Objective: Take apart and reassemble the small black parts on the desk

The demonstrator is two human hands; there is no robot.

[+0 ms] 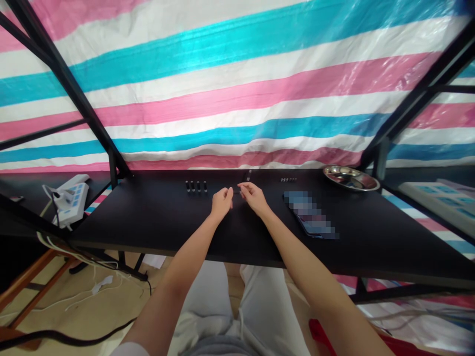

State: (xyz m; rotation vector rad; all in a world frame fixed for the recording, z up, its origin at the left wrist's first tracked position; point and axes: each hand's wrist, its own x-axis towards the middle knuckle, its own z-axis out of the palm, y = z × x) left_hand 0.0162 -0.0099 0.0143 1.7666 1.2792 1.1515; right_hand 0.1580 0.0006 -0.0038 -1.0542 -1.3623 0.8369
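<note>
My left hand [221, 202] is closed above the middle of the black table [252, 237], thumb and fingers pinched together. Facing it, my right hand [254, 198] is closed too, with thumb and forefinger pinched. A thin dark piece seems to lie between the fingertips, too small to name. To the left of my hands stands a row of several small dark cylinders [196, 187] with pale ends. Just beyond my right hand is a small dark and silvery piece [249, 175]. Several tiny silvery pieces [288, 180] lie in a line farther right.
A round shiny metal dish [351, 179] sits at the back right. Nearer, a flat dark object [309, 216] is blurred by pixels. Black metal posts [115, 158] flank the table. White power strips [74, 205] lie at the left, with cables below. A striped sheet [237, 99] hangs behind.
</note>
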